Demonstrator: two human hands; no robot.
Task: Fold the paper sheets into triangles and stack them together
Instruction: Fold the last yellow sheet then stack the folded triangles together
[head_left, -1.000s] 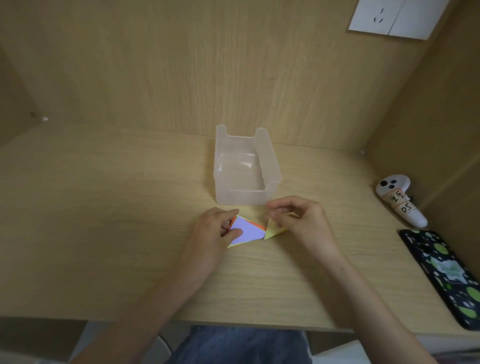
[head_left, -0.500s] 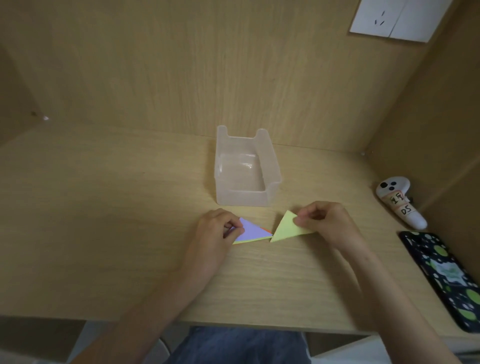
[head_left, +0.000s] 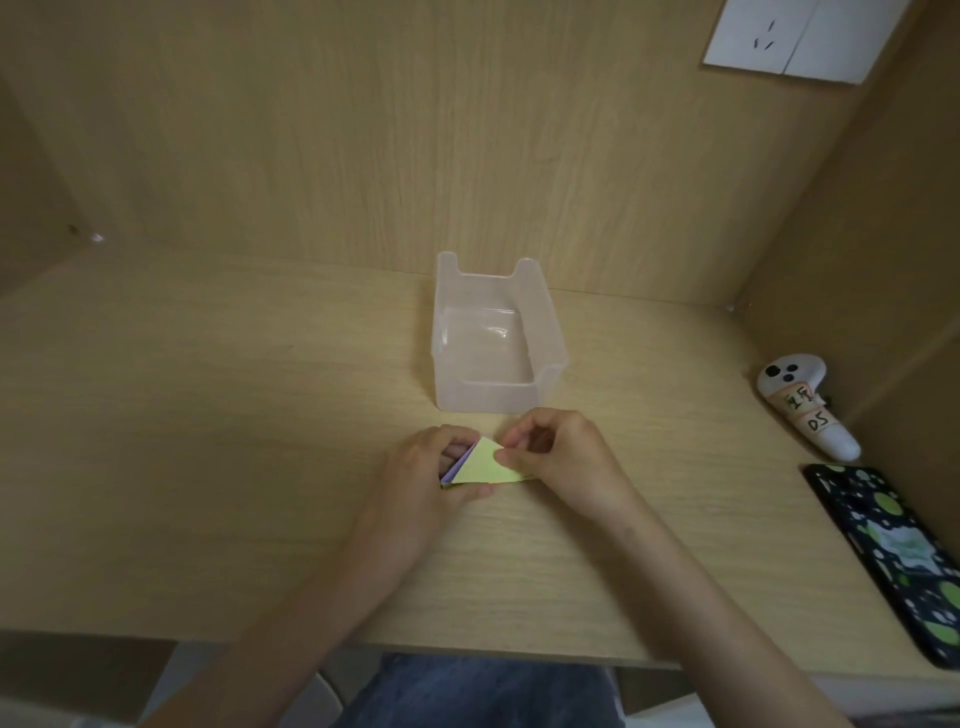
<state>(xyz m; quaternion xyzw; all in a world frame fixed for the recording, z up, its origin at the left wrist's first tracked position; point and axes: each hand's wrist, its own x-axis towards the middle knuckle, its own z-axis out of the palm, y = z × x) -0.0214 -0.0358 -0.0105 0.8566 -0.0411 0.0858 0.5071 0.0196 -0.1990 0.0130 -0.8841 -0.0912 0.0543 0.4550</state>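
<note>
Two sets of fingertips meet on one small pile of folded paper: the right hand (head_left: 563, 457) pinches the yellow triangle (head_left: 485, 465) at its right side between thumb and forefinger, its other fingers curled above, while the left hand (head_left: 428, 480) grips the pile's left corner, thumb along the near edge and fingers bent round the far side. Under the yellow sheet only a thin strip of the purple triangle (head_left: 460, 464) shows along the left edge, so the two lie nearly one on the other, flat on the desk (head_left: 208, 415). Both wrists sit low, forearms running back across the desk's front edge towards a lap in blue denim (head_left: 467, 691). Just behind the knuckles stands a clear plastic box (head_left: 488, 399), its lower front wall towards the hands. A white controller (head_left: 800, 400) and a black phone with green spots (head_left: 893, 551) lie well apart to the right, close to the side panel. A white wall socket (head_left: 779, 36) sits high on the back panel. Bare wood spreads wide to the left of the hands.
</note>
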